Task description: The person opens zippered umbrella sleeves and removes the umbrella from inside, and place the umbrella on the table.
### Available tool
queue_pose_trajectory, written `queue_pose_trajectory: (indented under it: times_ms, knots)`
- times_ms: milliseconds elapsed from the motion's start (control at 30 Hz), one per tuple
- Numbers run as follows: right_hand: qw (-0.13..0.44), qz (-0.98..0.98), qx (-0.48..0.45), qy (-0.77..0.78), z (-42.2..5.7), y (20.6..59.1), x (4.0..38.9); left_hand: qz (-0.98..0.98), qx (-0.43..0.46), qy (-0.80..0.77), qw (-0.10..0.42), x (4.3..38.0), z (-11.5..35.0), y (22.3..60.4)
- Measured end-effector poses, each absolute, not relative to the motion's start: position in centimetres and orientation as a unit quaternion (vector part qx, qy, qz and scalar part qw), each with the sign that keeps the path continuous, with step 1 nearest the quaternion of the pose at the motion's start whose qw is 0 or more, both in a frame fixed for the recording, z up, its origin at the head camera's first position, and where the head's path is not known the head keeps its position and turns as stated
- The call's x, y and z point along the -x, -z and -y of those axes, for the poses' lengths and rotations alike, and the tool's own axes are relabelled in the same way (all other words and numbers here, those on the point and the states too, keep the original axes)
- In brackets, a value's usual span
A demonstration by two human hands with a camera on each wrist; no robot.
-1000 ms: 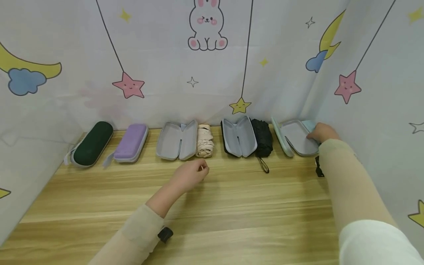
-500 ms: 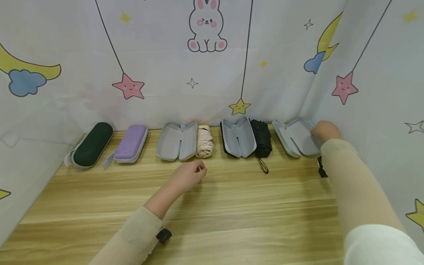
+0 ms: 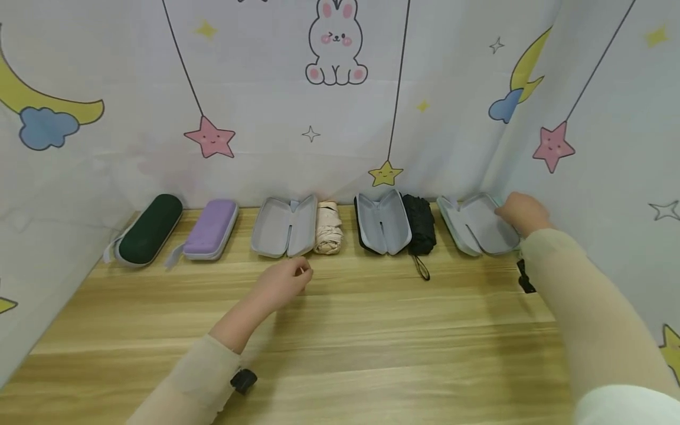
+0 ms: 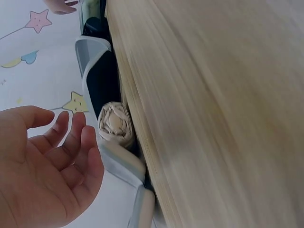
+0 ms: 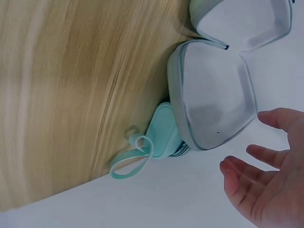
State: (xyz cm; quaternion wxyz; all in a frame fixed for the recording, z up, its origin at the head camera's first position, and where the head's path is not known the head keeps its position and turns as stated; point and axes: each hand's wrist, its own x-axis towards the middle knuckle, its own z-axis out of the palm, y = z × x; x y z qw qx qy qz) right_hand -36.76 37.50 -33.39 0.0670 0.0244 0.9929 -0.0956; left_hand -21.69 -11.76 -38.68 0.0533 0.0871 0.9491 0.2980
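Observation:
My right hand (image 3: 525, 212) is at the right edge of a mint-green zip case (image 3: 494, 230), which lies unfolded with its grey inside up. In the right wrist view the thumb reaches the rim of the case (image 5: 218, 95); the fingers are loosely bent and hold nothing. Beside it lies a mint folded item, likely an umbrella, with a mint handle (image 5: 164, 130) and a strap loop. My left hand (image 3: 281, 283) hovers over the table, loosely curled and holding nothing, in front of a grey-lined unfolded case (image 3: 272, 227). A beige rolled umbrella (image 3: 329, 229) lies beside that case.
A black-edged unfolded case (image 3: 395, 221) and a black folded umbrella (image 3: 419, 224) with a wrist loop stand along the back. Closed dark green (image 3: 150, 230) and purple (image 3: 212, 227) zip cases lie at left. The patterned curtain (image 3: 255, 106) borders the table (image 3: 372, 342).
The mint case has spread flatter and turned slightly, its left half tipping down. My right hand's grip on its edge has loosened. My left hand has drifted left.

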Motion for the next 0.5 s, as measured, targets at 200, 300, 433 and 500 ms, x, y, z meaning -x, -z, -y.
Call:
queue_pose_trajectory:
  times_ms: [200,300,433,500]
  knots:
    - [0.064,-0.995,-0.001,0.082,-35.9,33.0,36.4,-0.954,-0.070,-0.288,0.054,21.3,14.2,38.5]
    - [0.058,-0.995,0.019,0.081,-34.6,32.7,36.1,-0.956,-0.064,-0.281,0.049,20.9,15.4,38.5]
    - [0.046,-0.995,0.047,0.072,-32.6,32.7,35.4,-0.961,-0.057,-0.266,0.041,20.9,17.0,38.5]
    - [0.044,-0.995,0.056,0.069,-31.6,32.8,34.9,-0.964,-0.054,-0.259,0.039,21.0,17.9,38.7]
